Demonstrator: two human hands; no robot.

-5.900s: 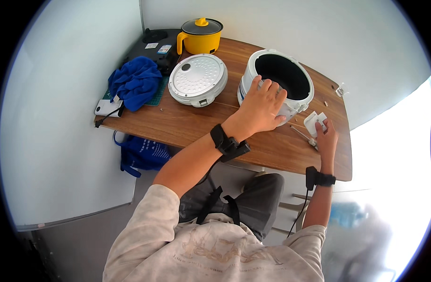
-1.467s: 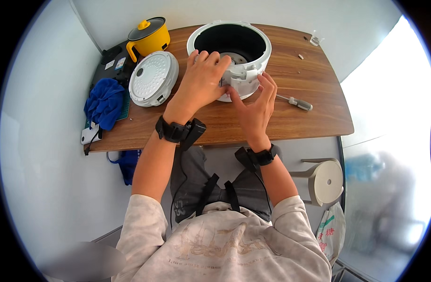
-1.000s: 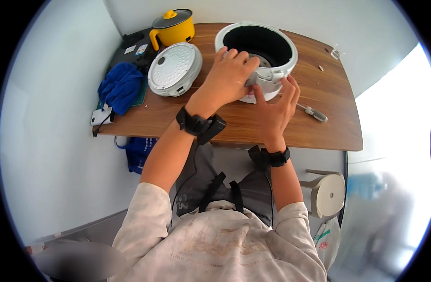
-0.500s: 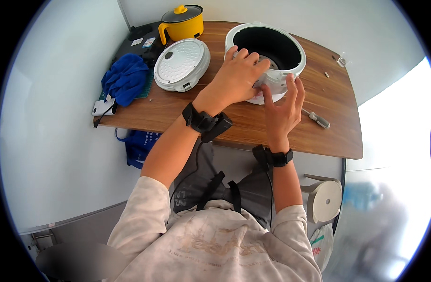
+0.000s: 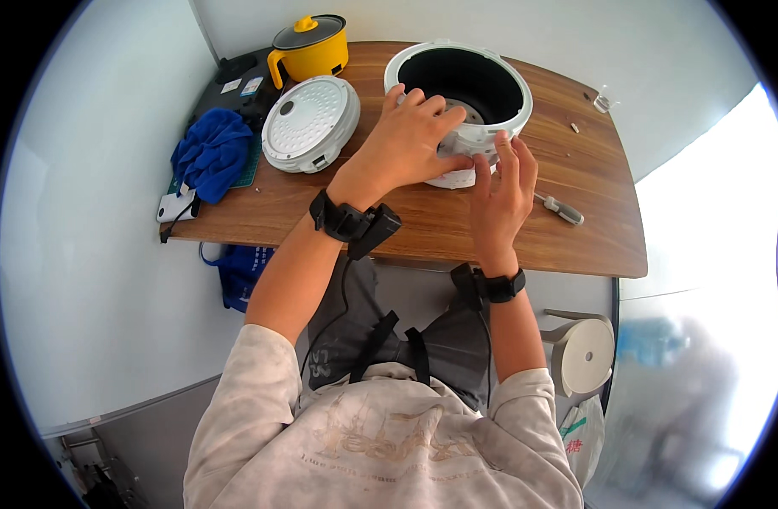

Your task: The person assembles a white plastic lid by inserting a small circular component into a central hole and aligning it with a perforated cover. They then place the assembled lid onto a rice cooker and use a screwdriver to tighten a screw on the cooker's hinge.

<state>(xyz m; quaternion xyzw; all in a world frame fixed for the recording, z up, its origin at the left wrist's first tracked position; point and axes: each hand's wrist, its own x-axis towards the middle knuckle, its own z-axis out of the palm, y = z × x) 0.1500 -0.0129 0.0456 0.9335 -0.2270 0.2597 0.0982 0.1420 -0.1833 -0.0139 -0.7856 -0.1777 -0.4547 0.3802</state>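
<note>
A white rice cooker body (image 5: 518, 127) with a dark inside stands on the table, its top uncovered. My left hand (image 5: 406, 136) is closed over its front rim, fingers on the edge and thumb lower on the front. At the front right, my right hand (image 5: 501, 191) touches the cooker with its fingertips, the fingers stretched and apart. Both hands partly hide the cooker's front. To the left lies the round white cooker lid (image 5: 308, 119), detached, with its dimpled face up. A screwdriver (image 5: 563, 209) with a grey handle rests right of my right hand.
A yellow pot (image 5: 317, 59) with a glass lid stands at the back left, near a black case (image 5: 236, 97). In front of them are a blue cloth (image 5: 211, 153) and a white device (image 5: 177, 206). Small bits lie at the table's right. A stool (image 5: 586, 356) stands below.
The whole view has shifted a little, so the table's things appear slightly farther left. My left thumb has straightened across the cooker's front; both hands stay at the cooker.
</note>
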